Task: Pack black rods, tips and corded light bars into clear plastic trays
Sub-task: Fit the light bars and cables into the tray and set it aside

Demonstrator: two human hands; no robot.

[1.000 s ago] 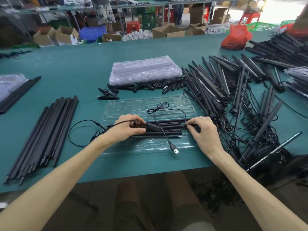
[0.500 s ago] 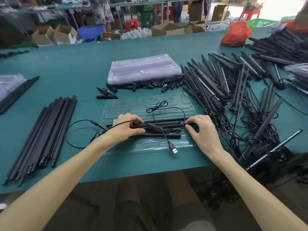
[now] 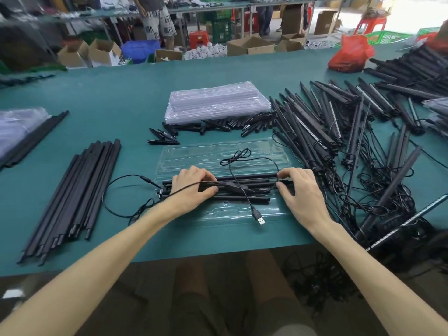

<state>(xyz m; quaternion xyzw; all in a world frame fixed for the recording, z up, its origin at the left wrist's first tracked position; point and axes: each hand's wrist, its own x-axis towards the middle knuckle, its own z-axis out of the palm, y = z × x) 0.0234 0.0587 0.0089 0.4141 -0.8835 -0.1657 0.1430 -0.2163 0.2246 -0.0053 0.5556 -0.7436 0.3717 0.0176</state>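
Green table (image 3: 121, 93) mid-frame bears the clear tray (image 3: 194, 154), and across its lower half the black bundle of rods and light bar (image 3: 257, 177) lies left to right, left hand (image 3: 191, 186) clasping its left end, right hand (image 3: 301, 194) pinching its right end, neither hand nearer.

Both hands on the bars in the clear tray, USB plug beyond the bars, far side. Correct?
No: head view shows the USB plug on the near side of the bars. Left hand and right hand are on them, in the clear tray.
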